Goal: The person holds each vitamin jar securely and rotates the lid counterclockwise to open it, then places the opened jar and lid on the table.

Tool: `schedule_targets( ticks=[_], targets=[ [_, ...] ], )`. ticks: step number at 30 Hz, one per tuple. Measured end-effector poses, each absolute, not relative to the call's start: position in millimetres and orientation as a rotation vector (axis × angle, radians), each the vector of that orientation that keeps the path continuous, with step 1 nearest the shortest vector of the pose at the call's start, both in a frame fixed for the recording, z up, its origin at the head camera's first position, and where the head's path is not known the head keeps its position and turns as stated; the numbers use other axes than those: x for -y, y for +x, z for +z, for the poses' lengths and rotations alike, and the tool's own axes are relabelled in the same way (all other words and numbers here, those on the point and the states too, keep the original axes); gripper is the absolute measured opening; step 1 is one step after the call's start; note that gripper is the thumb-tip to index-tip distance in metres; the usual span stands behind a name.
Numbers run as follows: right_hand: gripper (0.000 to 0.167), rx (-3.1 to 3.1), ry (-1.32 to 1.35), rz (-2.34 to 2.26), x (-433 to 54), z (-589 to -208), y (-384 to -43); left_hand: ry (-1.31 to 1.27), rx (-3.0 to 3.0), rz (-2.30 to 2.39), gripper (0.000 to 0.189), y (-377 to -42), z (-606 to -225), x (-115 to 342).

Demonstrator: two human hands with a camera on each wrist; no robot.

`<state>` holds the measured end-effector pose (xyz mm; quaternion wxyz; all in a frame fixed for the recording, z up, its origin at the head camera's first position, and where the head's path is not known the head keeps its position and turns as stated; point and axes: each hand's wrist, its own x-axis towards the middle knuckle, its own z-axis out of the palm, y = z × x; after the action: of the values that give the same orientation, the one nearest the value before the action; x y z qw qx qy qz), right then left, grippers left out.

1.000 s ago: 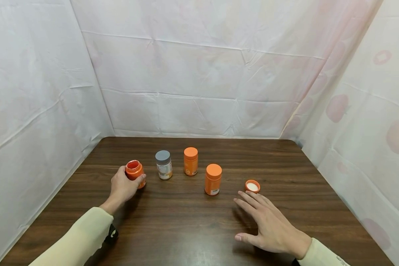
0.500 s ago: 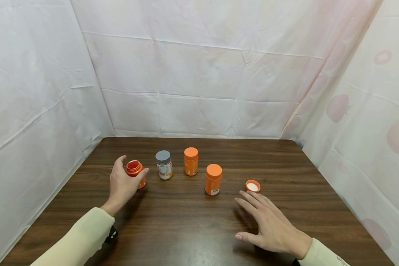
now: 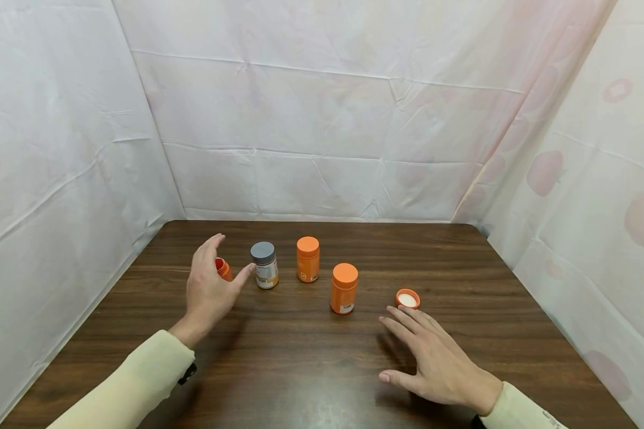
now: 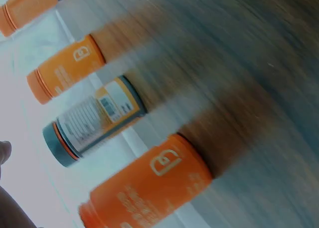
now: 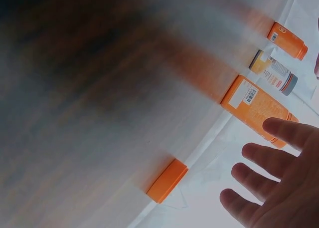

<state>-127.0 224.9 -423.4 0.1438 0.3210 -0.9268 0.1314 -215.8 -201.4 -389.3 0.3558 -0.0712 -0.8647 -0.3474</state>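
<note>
My left hand (image 3: 209,286) is spread in the air in front of the uncapped orange bottle (image 3: 225,271), hiding most of it in the head view. The left wrist view shows this orange bottle (image 4: 149,183) upright on the table, apart from the fingers. To its right stands a bottle with a grey cap (image 3: 263,253); my left thumb tip overlaps its edge in the head view. My right hand (image 3: 440,360) has its fingers extended, holding nothing. Just beyond its fingertips an orange cap (image 3: 408,298) lies with its white inside up.
Two capped orange bottles stand mid-table, one farther back (image 3: 308,260) and one nearer (image 3: 344,289). The dark wood table (image 3: 300,369) is bordered by white cloth (image 3: 311,119) at the back and both sides.
My left hand has let go of the uncapped orange bottle, opened, and shifted right and up toward the grey-capped bottle. The right hand stays where it was.
</note>
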Motion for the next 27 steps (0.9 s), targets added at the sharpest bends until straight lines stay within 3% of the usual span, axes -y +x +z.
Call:
schedule_targets(
  ticks=[8,27],
  targets=[
    [0.086,2.684,0.93,0.374,-225.0,-423.1,-126.6,-0.272,2.269,-0.956,0.083,-210.6,-392.7,179.0],
    [0.084,2.664,0.926,0.425,-220.1,-423.1,-124.6,0.05,2.508,-1.226,0.087,-224.4,-409.7,165.2]
  ],
)
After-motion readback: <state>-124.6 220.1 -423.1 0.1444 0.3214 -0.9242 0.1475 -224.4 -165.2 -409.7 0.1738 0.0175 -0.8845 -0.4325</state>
